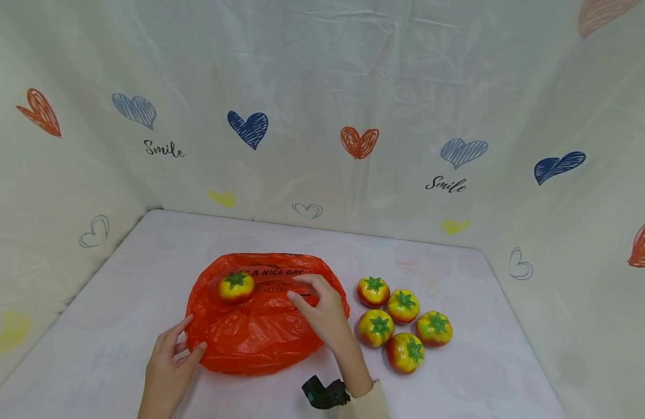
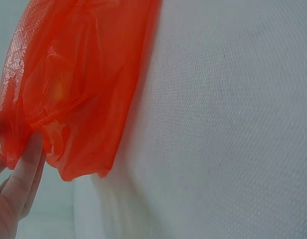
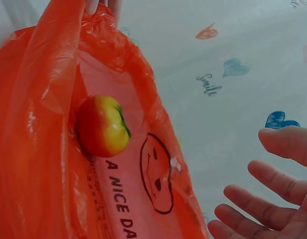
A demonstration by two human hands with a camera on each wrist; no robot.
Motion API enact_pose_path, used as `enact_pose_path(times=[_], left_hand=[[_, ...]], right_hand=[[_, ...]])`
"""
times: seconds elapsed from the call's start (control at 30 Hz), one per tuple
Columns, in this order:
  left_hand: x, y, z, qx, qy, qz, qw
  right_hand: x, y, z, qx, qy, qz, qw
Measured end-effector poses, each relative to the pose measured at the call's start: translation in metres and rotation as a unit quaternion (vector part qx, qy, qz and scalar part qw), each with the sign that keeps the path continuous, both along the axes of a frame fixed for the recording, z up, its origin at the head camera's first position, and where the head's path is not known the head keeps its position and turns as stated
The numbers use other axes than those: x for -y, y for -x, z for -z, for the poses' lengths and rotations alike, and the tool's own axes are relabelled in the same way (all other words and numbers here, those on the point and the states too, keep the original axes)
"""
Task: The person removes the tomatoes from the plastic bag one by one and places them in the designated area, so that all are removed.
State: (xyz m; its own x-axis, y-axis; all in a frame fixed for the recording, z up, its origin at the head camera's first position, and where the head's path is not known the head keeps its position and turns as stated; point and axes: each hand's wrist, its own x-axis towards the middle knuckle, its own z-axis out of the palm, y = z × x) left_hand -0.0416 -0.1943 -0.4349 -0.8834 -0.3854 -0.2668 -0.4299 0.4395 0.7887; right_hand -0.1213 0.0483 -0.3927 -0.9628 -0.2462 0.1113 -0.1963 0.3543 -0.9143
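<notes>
A red plastic bag (image 1: 259,334) lies spread with its mouth open, printed lettering showing inside. One red-and-yellow tomato-like fruit with a green leafy top (image 1: 236,287) sits within the bag, towards its left. My left hand (image 1: 167,364) holds the bag's left edge between thumb and fingers; the left wrist view shows those fingers (image 2: 25,172) against the thin plastic. Over the right part of the bag is my right hand (image 1: 324,311), fingers apart and holding nothing. In the right wrist view it appears beside the bag's rim, separated from the fruit (image 3: 103,125).
Several more of these fruits (image 1: 374,327) stand grouped on the white table (image 1: 458,384), right of the bag. A dark strap-like object (image 1: 324,393) is at my right wrist. Behind the table hangs a pale curtain (image 1: 312,75) printed with hearts.
</notes>
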Motion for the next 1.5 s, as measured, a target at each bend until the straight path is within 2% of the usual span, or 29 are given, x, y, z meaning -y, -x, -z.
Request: enact_pose_path(times=[0.27,0.57,0.63,0.67,0.8,0.87,0.9,1.17,1.5], left_hand=[[0.000,0.000,0.001,-0.007,0.010,-0.003,0.9999],[0.000,-0.001,-0.001,-0.009,0.003,0.005,0.9999],[0.002,0.000,0.002,-0.011,0.006,0.003,0.9999],[0.005,0.001,0.011,-0.015,0.010,0.001,0.9998],[0.005,0.002,0.014,-0.014,0.012,-0.003,0.9998],[0.004,0.002,0.011,-0.013,0.011,-0.005,0.9999],[0.001,0.000,0.003,-0.009,0.006,-0.003,0.9999],[-0.003,-0.001,-0.006,0.004,-0.012,-0.003,0.9999],[-0.003,-0.002,-0.006,0.010,-0.011,-0.003,0.9999]], right_hand=[[0.017,0.015,-0.005,0.016,-0.037,-0.058,0.9975],[0.036,0.027,-0.004,0.032,-0.105,-0.109,0.9880],[0.039,0.032,-0.003,0.032,-0.112,-0.120,0.9860],[0.041,0.034,-0.003,0.030,-0.117,-0.124,0.9849],[0.045,0.044,-0.002,0.034,-0.127,-0.152,0.9796],[0.047,0.049,-0.001,0.041,-0.134,-0.166,0.9762],[0.048,0.052,-0.001,0.043,-0.137,-0.174,0.9742],[0.052,0.070,0.007,0.078,-0.168,-0.212,0.9596],[0.060,0.080,0.022,0.116,-0.153,-0.222,0.9558]])
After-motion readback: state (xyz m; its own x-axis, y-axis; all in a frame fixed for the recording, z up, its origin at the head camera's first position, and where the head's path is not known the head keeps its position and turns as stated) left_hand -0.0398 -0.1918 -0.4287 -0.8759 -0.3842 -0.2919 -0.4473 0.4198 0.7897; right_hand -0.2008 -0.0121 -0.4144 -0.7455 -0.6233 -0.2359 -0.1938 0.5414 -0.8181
